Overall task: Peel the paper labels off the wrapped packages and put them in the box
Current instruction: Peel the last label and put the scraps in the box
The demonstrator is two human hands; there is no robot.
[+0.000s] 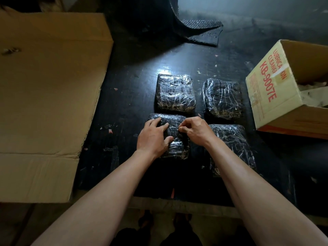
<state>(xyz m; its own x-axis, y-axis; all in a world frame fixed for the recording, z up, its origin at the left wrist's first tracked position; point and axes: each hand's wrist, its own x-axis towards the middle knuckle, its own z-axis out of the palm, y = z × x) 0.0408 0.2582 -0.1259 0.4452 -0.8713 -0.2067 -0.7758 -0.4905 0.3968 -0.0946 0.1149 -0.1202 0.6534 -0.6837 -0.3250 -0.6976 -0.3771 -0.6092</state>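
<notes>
Several dark packages wrapped in clear film lie on a black table (124, 107). My left hand (153, 137) rests flat on the near left package (177, 146), fingers spread over its top. My right hand (195, 129) is curled at that package's right edge, fingertips pinching at the film; I cannot see a paper label under them. Another package (234, 148) lies beside my right forearm, and two more sit farther back, one on the left (175, 92) and one on the right (222, 98). An open cardboard box (271, 96) with red print stands at the right.
A large flattened cardboard sheet (49, 86) covers the table's left side. A black perforated rubber mat (198, 31) curls up at the back. Small scraps dot the table. White paper bits lie inside the box.
</notes>
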